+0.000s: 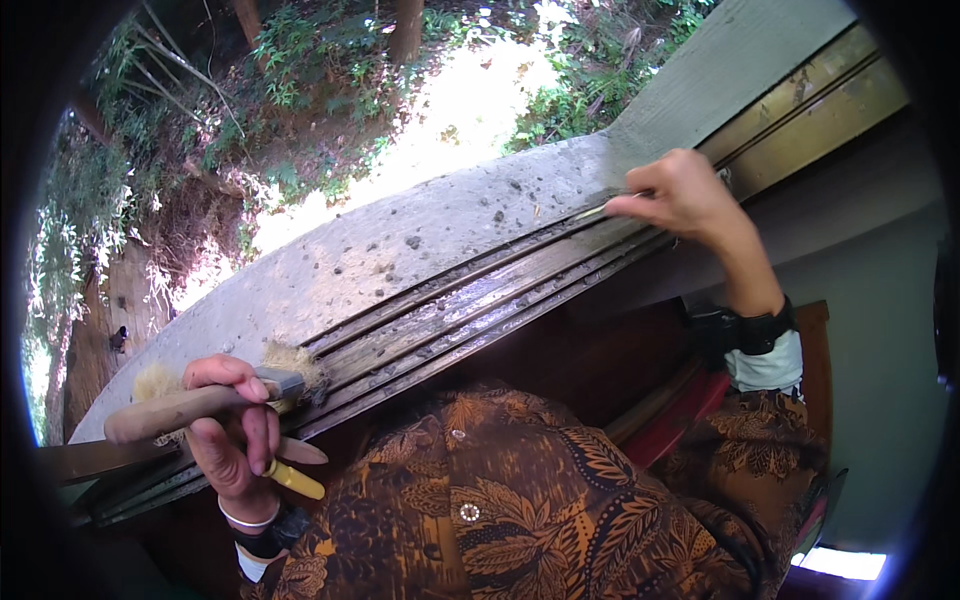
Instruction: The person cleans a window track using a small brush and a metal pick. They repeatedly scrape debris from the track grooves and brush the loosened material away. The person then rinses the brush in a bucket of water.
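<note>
My left hand (pixel 236 427) holds several things at the lower left: a wooden-handled tool (pixel 172 412) with a grey end, a yellow handle (pixel 298 480) below it, and a tuft of tan fibres (pixel 289 364) beside the fingers. It is over the near end of a metal window track (pixel 450 300) with dark grooves and dirt crumbs in them. At the upper right, my right hand (pixel 682 196) pinches a thin, pale tool (pixel 592 212) whose tip lies at the outer groove of the track. The kind of tool cannot be told.
Beyond the track runs a grey sill (pixel 420 240) scattered with dark dirt clumps. Outside are plants, tree trunks and bright ground. A green-grey frame post (pixel 739 67) stands at the upper right, beside a brass-coloured track section (pixel 817 112). Red and brown furniture shows below my right arm.
</note>
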`<state>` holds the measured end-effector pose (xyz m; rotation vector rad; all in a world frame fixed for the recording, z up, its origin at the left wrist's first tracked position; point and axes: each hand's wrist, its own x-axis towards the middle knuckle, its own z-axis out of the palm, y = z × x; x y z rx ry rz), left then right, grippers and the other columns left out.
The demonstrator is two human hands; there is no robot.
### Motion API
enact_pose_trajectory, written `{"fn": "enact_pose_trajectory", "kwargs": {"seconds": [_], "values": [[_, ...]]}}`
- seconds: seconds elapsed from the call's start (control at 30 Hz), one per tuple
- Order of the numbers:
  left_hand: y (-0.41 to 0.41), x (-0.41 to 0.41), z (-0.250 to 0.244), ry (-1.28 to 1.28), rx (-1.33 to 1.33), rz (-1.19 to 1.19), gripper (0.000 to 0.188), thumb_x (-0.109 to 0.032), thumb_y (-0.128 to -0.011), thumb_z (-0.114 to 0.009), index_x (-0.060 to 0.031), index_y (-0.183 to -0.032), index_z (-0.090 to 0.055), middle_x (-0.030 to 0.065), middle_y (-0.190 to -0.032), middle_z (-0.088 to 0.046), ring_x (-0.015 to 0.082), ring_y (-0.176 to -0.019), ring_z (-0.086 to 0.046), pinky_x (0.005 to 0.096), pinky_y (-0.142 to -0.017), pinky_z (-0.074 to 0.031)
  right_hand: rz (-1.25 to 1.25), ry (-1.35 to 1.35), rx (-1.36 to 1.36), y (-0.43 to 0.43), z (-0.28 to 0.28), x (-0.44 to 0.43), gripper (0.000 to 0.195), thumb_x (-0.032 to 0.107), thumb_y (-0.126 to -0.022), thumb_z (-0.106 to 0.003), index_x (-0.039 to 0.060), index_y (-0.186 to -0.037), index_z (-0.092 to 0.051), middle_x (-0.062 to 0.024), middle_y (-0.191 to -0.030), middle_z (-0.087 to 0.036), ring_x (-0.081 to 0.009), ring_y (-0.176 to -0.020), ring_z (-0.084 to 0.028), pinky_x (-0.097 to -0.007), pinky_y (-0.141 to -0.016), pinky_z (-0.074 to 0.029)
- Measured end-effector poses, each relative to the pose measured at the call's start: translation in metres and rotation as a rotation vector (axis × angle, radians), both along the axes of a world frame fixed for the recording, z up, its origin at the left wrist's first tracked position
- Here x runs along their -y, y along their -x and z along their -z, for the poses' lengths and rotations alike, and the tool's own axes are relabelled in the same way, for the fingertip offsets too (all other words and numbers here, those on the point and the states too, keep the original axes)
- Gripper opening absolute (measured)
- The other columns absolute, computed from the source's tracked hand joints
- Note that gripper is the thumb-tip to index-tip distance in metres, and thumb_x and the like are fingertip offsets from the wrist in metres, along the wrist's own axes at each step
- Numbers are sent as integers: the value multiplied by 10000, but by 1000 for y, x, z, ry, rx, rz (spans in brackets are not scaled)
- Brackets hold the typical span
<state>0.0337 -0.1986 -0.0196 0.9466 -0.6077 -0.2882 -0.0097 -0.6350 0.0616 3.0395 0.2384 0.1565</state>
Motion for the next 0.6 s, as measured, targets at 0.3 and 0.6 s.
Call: {"fn": "enact_pose_trajectory", "kwargs": {"seconds": [0.3,0.6], "values": [[-2,4,0,-8,1,16,451,-375,-917,-482,27,-1093,-376,103,-965,-478,18,-344,-321,136,-298,-243,13,-27,-14,-4,22,-13,513,515,-721,-649,50,-534,-541,-148,-475,-479,-338,-506,-524,-402,-505,-424],[0,5,1,-18,-17,-4,466,-395,-909,-489,24,-1083,-385,100,-963,-479,16,-346,-318,134,-299,-240,-106,-98,100,-7,43,-18,487,429,-720,-701,34,-523,-494,-151,-443,-405,-288,-395,-434,-362,-414,-361]]}}
